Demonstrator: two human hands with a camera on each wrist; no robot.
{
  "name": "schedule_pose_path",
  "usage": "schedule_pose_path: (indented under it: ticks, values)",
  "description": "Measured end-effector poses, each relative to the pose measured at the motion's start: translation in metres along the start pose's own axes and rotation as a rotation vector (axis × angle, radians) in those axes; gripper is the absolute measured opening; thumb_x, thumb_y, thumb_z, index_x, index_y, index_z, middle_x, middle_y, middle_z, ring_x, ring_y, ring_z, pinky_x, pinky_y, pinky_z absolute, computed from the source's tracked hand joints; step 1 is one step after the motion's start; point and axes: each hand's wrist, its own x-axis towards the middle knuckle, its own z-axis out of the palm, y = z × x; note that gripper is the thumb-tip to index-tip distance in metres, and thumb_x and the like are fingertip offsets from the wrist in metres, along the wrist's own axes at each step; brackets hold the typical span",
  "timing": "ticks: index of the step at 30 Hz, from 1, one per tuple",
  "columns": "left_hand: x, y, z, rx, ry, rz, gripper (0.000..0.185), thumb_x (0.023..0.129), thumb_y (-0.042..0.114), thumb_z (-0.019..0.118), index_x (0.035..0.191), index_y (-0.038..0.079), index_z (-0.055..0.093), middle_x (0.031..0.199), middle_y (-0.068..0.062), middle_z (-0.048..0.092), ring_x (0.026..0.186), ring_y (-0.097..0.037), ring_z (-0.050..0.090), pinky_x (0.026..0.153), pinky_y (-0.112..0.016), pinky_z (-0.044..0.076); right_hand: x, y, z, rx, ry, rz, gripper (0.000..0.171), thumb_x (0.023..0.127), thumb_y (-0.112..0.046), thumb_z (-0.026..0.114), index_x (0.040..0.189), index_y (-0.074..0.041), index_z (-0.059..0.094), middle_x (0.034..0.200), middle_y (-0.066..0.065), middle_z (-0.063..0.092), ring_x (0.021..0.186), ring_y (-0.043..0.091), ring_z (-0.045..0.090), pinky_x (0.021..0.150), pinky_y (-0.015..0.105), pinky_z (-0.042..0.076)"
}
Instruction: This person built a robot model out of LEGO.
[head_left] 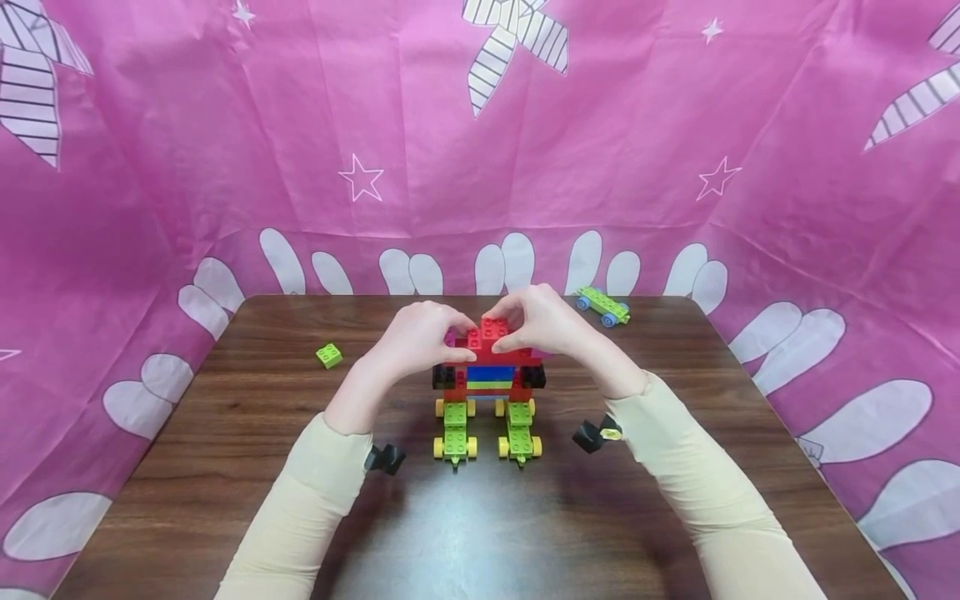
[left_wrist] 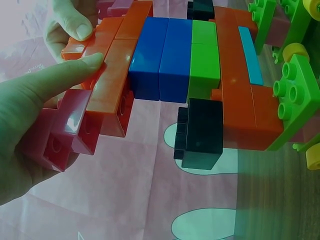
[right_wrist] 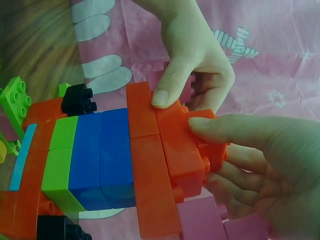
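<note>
The brick model [head_left: 487, 392] stands in the middle of the bench [head_left: 225, 467], already tall, on two green wheeled bases. At its top, the left hand [head_left: 412, 342] and right hand [head_left: 543, 321] pinch the red bricks [head_left: 487, 337] with curled fingers. Left of the model lies a loose green brick [head_left: 328, 356]. The hands hide the joint on top.

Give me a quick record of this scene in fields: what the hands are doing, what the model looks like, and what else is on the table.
left hand: grips the red top bricks of the brick model from its left side
right hand: grips the same red bricks from the right side
brick model: red top, blue and green layers, black bricks at the sides, standing on two green wheeled bases
loose green brick: lies alone, left of the model
green wheeled piece: far right, blue wheels
table: dark wood
</note>
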Motion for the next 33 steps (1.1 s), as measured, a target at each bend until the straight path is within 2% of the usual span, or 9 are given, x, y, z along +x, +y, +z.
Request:
schedule_pose_path:
  ticks: [20, 28, 33]
  values:
    - [-0.0005, 0.0013, 0.0009, 0.030, 0.014, -0.003, 0.042, 0.079, 0.040, 0.080, 0.112, 0.015, 0.074, 0.081, 0.003, 0.072, 0.068, -0.010, 0.057, 0.066, -0.028, 0.050, 0.0000, -0.0033, -0.0019, -0.014, -0.015, 0.009, 0.038, 0.077, -0.017, 0.084, 0.112, -0.009, 0.074, 0.100, 0.006, 0.076, 0.087, 0.020, 0.070, 0.077, 0.035, 0.059]
    - [-0.0001, 0.0023, -0.0005, 0.035, 0.012, -0.005, 0.041, 0.079, 0.040, 0.080, 0.111, 0.015, 0.075, 0.073, 0.005, 0.068, 0.064, -0.009, 0.055, 0.060, -0.026, 0.047, 0.0020, -0.0053, -0.0029, -0.022, -0.021, 0.025, 0.038, 0.076, -0.017, 0.084, 0.112, -0.008, 0.074, 0.098, 0.007, 0.075, 0.085, 0.020, 0.069, 0.072, 0.033, 0.059]
    - [0.0004, 0.0011, 0.0003, 0.040, 0.007, -0.008, 0.042, 0.079, 0.041, 0.080, 0.111, 0.016, 0.075, 0.074, 0.006, 0.068, 0.064, -0.009, 0.055, 0.061, -0.026, 0.047, 0.0026, -0.0058, -0.0020, -0.032, -0.015, 0.024, 0.039, 0.075, -0.017, 0.085, 0.112, -0.008, 0.074, 0.097, 0.007, 0.075, 0.084, 0.020, 0.069, 0.069, 0.031, 0.058]
